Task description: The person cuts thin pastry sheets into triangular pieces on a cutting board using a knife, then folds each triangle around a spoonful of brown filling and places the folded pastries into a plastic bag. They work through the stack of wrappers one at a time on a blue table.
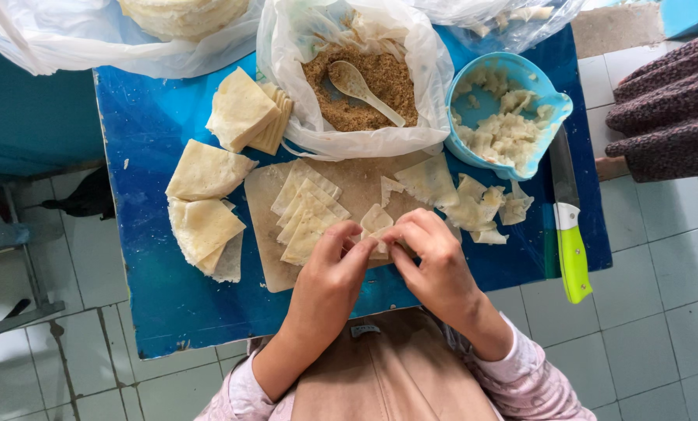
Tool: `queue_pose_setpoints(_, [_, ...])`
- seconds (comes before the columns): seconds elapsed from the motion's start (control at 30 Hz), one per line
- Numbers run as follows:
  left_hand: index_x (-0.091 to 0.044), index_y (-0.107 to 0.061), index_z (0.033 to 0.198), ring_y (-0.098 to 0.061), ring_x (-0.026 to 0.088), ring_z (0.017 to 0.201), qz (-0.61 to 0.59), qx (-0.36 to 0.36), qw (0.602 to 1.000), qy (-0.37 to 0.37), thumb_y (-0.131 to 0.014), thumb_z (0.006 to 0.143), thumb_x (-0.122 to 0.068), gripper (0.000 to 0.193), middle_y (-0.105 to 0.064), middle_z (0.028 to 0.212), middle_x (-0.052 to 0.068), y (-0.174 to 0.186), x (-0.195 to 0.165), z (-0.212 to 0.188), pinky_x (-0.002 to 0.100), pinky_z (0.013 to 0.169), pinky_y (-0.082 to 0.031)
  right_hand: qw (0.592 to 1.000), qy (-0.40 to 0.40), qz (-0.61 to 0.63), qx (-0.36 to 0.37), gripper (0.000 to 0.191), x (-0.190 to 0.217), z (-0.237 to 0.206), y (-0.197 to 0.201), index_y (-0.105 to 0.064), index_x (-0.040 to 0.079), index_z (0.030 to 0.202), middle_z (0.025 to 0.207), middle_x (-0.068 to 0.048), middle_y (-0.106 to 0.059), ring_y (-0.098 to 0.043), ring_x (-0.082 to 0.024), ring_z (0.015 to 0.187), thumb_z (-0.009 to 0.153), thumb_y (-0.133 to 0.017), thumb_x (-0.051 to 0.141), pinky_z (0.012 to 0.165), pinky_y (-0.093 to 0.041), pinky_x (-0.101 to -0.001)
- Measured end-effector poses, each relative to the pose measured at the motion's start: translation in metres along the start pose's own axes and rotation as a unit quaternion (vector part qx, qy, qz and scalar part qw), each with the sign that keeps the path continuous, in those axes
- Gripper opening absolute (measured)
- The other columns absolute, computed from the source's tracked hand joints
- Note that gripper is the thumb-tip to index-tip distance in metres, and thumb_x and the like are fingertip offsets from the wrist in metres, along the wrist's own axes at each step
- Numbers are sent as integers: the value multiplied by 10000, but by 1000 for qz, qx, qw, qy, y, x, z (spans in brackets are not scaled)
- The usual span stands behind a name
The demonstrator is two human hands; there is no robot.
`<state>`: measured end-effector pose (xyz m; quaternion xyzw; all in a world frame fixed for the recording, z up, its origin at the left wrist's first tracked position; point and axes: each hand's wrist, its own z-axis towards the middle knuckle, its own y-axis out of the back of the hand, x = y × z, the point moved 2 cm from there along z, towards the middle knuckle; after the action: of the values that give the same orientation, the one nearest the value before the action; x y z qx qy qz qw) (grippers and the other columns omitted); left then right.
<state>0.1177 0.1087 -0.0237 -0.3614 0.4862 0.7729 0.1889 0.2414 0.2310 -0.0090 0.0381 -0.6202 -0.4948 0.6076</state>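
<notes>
My left hand (327,274) and my right hand (435,263) meet over the near edge of a wooden cutting board (265,234), both pinching one small pale dough wrapper (376,221) between the fingertips. Just left of my hands lies a fanned row of cut wrapper strips (304,210) on the board. To the right of my hands sits a loose heap of folded wrappers (478,204). Behind the board, a plastic bag holds brown minced filling (364,93) with a pale spoon (358,86) resting in it.
A light blue bowl (548,101) of folded pieces stands at the back right. A green-handled knife (571,226) lies along the blue table's (154,296) right edge. Larger folded dough sheets (205,203) lie at left. Another person's dark sleeve (669,109) shows at right.
</notes>
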Motion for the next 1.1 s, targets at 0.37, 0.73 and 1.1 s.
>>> queue_pose_setpoints(0.37, [30, -647, 1194, -632, 316, 1060, 47, 58, 994, -79, -709, 863, -55, 347, -595, 1164, 158, 10, -6, 6, 384, 892, -534, 981, 140, -134, -30, 216, 3, -14, 7, -712, 17, 1049, 1013, -99, -662, -629, -308, 950, 835, -736, 33, 866, -486, -421])
queue_pose_setpoints(0.73, [-46, -657, 936, -606, 338, 906, 16, 49, 999, 10, -747, 863, -110, 132, -612, 971, 123, 2, -3, 29, 422, 778, -508, 998, 8, -40, -44, 154, -9, -10, -3, -619, 59, 933, 950, -87, -637, -610, -319, 929, 834, -727, 11, 822, -459, -420])
queue_pose_setpoints(1.1, [-57, -682, 976, -617, 286, 908, 113, 59, 984, -123, -708, 861, -147, 149, -624, 990, 83, 17, -5, 30, 396, 794, -501, 995, 71, -72, 9, 124, -7, -4, 6, -682, 72, 978, 978, -79, -650, -609, -298, 946, 868, -737, 84, 824, -446, -414])
